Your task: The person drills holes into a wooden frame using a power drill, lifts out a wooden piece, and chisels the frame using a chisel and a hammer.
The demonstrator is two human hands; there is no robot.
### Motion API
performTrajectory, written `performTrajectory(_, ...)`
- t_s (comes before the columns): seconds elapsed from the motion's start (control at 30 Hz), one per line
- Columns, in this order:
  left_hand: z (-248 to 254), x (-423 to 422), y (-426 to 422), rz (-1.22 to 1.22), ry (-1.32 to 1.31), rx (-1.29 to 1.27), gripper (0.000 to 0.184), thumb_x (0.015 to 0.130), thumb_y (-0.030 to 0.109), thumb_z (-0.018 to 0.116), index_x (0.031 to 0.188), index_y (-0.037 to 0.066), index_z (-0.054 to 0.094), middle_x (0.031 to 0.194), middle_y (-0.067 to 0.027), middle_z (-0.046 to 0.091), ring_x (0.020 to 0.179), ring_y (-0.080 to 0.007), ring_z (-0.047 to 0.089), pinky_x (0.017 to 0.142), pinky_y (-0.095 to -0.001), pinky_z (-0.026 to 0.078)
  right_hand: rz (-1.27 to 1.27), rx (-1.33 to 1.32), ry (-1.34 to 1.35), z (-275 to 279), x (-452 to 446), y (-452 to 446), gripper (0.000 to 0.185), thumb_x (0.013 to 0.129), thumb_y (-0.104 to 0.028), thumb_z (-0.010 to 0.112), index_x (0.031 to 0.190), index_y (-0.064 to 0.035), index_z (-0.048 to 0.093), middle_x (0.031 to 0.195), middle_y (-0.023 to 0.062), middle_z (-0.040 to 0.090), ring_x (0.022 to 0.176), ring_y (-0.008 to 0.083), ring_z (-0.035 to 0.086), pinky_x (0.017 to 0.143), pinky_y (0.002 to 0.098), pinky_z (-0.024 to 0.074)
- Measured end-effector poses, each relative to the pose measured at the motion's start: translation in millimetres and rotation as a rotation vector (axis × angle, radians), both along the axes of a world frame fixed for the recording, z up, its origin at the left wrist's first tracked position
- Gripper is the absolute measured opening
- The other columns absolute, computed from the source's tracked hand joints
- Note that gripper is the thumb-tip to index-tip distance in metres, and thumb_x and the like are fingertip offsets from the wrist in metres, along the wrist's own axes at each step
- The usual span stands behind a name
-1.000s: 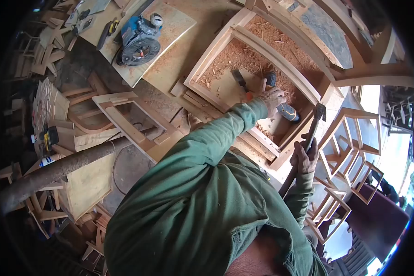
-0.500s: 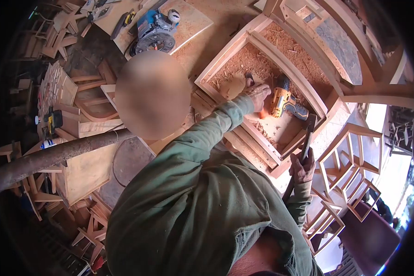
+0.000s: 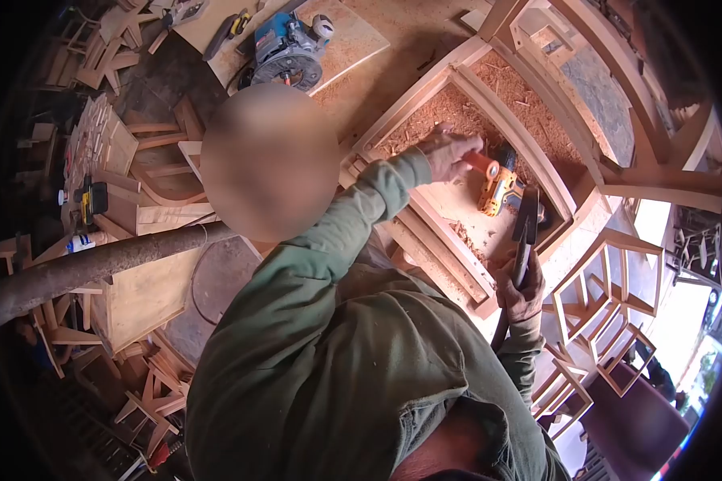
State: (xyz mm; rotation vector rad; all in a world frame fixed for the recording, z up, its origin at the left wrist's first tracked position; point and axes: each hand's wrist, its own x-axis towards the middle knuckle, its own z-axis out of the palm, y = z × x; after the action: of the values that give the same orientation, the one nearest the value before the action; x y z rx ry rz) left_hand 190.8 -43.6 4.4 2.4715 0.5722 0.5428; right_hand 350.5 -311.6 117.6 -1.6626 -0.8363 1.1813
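Note:
My left hand [image 3: 451,154] is closed around a chisel with an orange handle [image 3: 481,164], held above the inside of a wooden frame [image 3: 509,104]. The chisel's blade is hidden by the hand. My right hand [image 3: 521,293] grips a dark hammer [image 3: 528,216] by its handle, head upward, beside the frame's near right corner. A yellow and black cordless drill [image 3: 497,195] lies inside the frame, just past the chisel handle and partly behind the hammer head. Wood shavings [image 3: 425,116] cover much of the surface within the frame.
A blue router [image 3: 285,52] stands on a board at the upper left. Curved wooden parts [image 3: 658,180] rise at the right, with chair frames [image 3: 610,297] below them. A thick pipe [image 3: 120,260] crosses the left side. Loose wooden pieces [image 3: 148,393] are piled lower left.
My left hand has lifted and turned, bringing the orange chisel handle up and to the right. The hammer in my right hand has tilted, its head now showing more broadly.

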Motion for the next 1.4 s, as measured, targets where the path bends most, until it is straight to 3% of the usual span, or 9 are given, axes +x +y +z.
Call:
performTrajectory(0.1, 44.3, -26.7, 29.4, 0.096, -0.316, -0.540, 0.038, 0.087, 0.025, 0.074, 0.110, 0.006, 0.050, 0.087, -0.0077, 0.064, 0.068, -0.0132, 0.065, 0.055, -0.0265, 0.055, 0.049, 0.086, -0.061, -6.6, -3.1, -0.8, 0.030, 0.084, -0.016, 0.071, 0.106, -0.0030, 0.056, 0.069, 0.0037, 0.057, 0.056, 0.0128, 0.056, 0.054, 0.0285, 0.0452)
performTrajectory(0.2, 67.3, -55.5, 55.9, 0.094, -0.602, -0.873, 0.034, 0.089, 0.014, 0.070, 0.115, 0.004, 0.050, 0.074, -0.0022, 0.053, 0.055, -0.0077, 0.052, 0.047, -0.0240, 0.050, 0.117, -0.068, -0.374, -21.2, -10.4, 8.9, 0.029, 0.082, -0.019, 0.071, 0.102, -0.0027, 0.058, 0.076, 0.0105, 0.061, 0.069, 0.0203, 0.060, 0.065, 0.0351, 0.0480)
performTrajectory(0.3, 74.0, -84.7, 70.3, 0.139, -0.644, -1.355, 0.035, 0.096, 0.035, 0.062, 0.115, 0.008, 0.050, 0.079, 0.0000, 0.049, 0.059, -0.0086, 0.046, 0.056, -0.0296, 0.048, 0.107, -0.125, -0.304, -20.3, -38.3, 15.6, 0.030, 0.081, -0.023, 0.073, 0.099, -0.0037, 0.058, 0.076, 0.0084, 0.059, 0.067, 0.0167, 0.056, 0.065, 0.0331, 0.0469)
performTrajectory(0.47, 61.7, -100.9, 83.9, 0.012, -0.620, -1.447, 0.045, 0.097, 0.047, 0.057, 0.115, 0.007, 0.051, 0.083, -0.0014, 0.051, 0.064, -0.0095, 0.048, 0.061, -0.0323, 0.049, 0.017, -0.114, -0.303, -3.3, -92.1, 34.7, 0.028, 0.082, -0.021, 0.074, 0.098, -0.0043, 0.058, 0.075, 0.0034, 0.056, 0.066, 0.0123, 0.050, 0.062, 0.0305, 0.0436)
performTrajectory(0.77, 44.4, -98.1, 104.2, -0.215, -0.280, -1.401, 0.026, 0.090, 0.031, 0.071, 0.081, 0.012, 0.056, 0.065, 0.0042, 0.048, 0.051, -0.0072, 0.045, 0.048, -0.0264, 0.042, -0.181, 0.141, -0.327, 11.7, -168.0, 57.0, 0.031, 0.085, -0.020, 0.074, 0.106, -0.0027, 0.060, 0.076, 0.0024, 0.054, 0.069, 0.0097, 0.048, 0.063, 0.0280, 0.0428)
performTrajectory(0.93, 39.3, -96.2, 93.8, -0.256, -0.161, -1.210, 0.034, 0.085, 0.027, 0.078, 0.064, 0.012, 0.055, 0.055, 0.0026, 0.049, 0.046, -0.0069, 0.046, 0.041, -0.0251, 0.037, -0.199, 0.015, -0.588, 6.7, -191.9, 75.6, 0.030, 0.087, -0.025, 0.074, 0.097, -0.0001, 0.060, 0.069, 0.0148, 0.056, 0.055, 0.0245, 0.048, 0.055, 0.0365, 0.0438)
performTrajectory(1.17, 31.9, -109.4, 98.5, -0.341, -0.265, -1.118, 0.034, 0.084, 0.025, 0.080, 0.065, 0.011, 0.056, 0.055, 0.0026, 0.050, 0.046, -0.0066, 0.047, 0.042, -0.0242, 0.038, -0.185, 0.050, -0.635, 11.0, -203.5, 86.3, 0.026, 0.087, -0.021, 0.074, 0.094, -0.0005, 0.059, 0.070, 0.0134, 0.055, 0.058, 0.0210, 0.046, 0.056, 0.0356, 0.0424)
performTrajectory(1.27, 33.4, -109.2, 96.3, -0.329, -0.213, -1.130, 0.030, 0.086, 0.016, 0.078, 0.067, 0.010, 0.056, 0.058, 0.0033, 0.052, 0.051, -0.0049, 0.048, 0.045, -0.0228, 0.038, -0.223, -0.011, -0.545, 11.5, -206.3, 88.5, 0.024, 0.088, -0.020, 0.073, 0.099, -0.0015, 0.063, 0.070, 0.0021, 0.049, 0.065, 0.0111, 0.042, 0.058, 0.0300, 0.0393)
performTrajectory(1.4, 19.1, -107.1, 91.4, -0.405, -0.350, -1.218, 0.027, 0.087, 0.005, 0.075, 0.069, 0.008, 0.055, 0.062, 0.0041, 0.052, 0.054, -0.0032, 0.047, 0.047, -0.0233, 0.039, -0.255, 0.001, -0.560, 5.3, -206.3, 91.2, 0.026, 0.086, -0.017, 0.075, 0.104, -0.0015, 0.066, 0.077, 0.0027, 0.060, 0.071, 0.0091, 0.052, 0.063, 0.0275, 0.0443)
